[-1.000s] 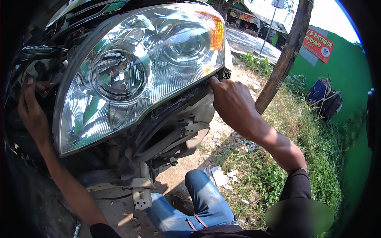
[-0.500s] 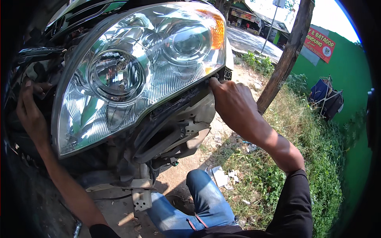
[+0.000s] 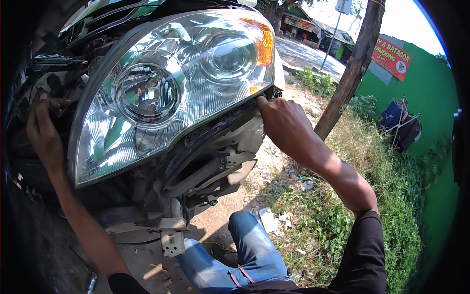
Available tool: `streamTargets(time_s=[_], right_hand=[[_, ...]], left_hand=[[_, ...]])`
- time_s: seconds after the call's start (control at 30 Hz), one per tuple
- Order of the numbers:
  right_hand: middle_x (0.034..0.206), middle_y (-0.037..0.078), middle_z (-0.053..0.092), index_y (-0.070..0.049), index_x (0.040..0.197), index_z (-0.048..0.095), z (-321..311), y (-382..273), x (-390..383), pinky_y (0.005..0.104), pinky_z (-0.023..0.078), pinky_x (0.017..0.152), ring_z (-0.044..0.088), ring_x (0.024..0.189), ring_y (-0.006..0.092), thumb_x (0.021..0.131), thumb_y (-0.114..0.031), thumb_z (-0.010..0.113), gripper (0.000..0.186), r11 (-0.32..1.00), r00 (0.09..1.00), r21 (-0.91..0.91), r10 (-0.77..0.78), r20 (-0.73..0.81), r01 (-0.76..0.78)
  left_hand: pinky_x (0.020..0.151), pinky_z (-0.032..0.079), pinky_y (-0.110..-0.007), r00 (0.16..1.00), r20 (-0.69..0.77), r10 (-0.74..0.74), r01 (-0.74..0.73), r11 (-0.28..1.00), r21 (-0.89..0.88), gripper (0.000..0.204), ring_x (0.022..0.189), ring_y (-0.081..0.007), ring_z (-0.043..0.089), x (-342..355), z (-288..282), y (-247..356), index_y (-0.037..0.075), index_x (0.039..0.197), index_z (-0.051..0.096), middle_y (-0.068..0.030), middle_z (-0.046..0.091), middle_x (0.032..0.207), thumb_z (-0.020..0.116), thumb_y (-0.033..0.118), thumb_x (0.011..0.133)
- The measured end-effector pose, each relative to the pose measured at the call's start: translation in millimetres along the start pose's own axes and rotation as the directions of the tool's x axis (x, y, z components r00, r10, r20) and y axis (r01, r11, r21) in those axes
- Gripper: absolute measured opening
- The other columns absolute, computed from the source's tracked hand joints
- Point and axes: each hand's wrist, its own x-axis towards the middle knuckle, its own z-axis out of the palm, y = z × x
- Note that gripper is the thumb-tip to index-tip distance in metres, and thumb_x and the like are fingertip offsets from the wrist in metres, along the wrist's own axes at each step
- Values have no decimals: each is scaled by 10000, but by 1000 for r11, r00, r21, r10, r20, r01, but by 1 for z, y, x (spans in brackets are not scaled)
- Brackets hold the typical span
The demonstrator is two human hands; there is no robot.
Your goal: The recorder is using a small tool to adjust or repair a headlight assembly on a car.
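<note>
A large clear car headlight point(image 3: 196, 90) with an orange side section fills the upper middle, at the front corner of a car with its bumper off. My right hand point(image 3: 289, 120) is closed at the headlight's lower right corner, its thumb against the bottom edge and its other fingers curled out of sight. To the left of the lens, my left hand point(image 3: 45, 130) reaches into the dark engine bay with bent fingers. Whatever it pinches there is lost in shadow. Below the lens are dark plastic trim and a pale metal bracket point(image 3: 172, 243).
A leaning wooden post point(image 3: 345, 88) rises behind my right arm. Grass and weeds point(image 3: 357, 206) grow along a green wall point(image 3: 435, 112), where a dark folded bundle point(image 3: 401, 125) leans. White litter point(image 3: 268, 220) lies beside my knees. A tool with a metal shaft point(image 3: 92, 282) is at lower left.
The view has shifted slightly, so the headlight's top sits a little lower in the picture. Both hands stay at the same places by the headlight.
</note>
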Motion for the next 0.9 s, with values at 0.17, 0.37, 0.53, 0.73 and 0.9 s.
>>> streamTargets(time_s=[0.17,0.37,0.53,0.73,0.9], right_hand=[[717,221,674,62,879,610,20,14,9,433,578,626,718,710,361,865,7,548,84,997,997,-64,-47,-59,43],[631,194,590,49,870,593,5,23,-6,493,516,617,632,617,391,896,-22,523,103,987,998,155,-48,31,42],[713,252,618,52,1045,605,-9,30,-18,526,493,727,633,720,449,972,-127,527,208,932,999,360,-47,-12,48],[839,241,693,-41,1154,676,-9,19,-31,494,512,732,686,776,397,988,-189,593,238,876,988,474,139,-71,-90],[902,198,708,-34,1076,720,-1,13,-32,481,521,717,685,762,371,960,-180,655,198,852,963,519,188,-194,-62]], left_hand=[[844,433,-322,1000,0,2,-2,1000,-23,365,815,-182,605,-5,13,-7,-33,836,574,-119,687,839,464,239,1054],[830,435,-322,1000,-17,-13,13,1000,-20,378,798,-171,601,-7,13,1,-32,849,587,-104,675,816,465,258,1059],[846,437,-319,1000,9,-27,28,998,-51,370,821,-183,606,-7,11,-1,-21,843,562,-115,686,843,459,262,1056],[872,435,-329,999,3,-47,48,998,-44,362,826,-197,613,-7,10,-2,-28,841,563,-121,686,841,453,245,1052],[881,434,-332,999,-2,-47,47,998,-33,363,825,-199,613,-6,9,-7,-34,844,567,-124,684,838,447,237,1053]])
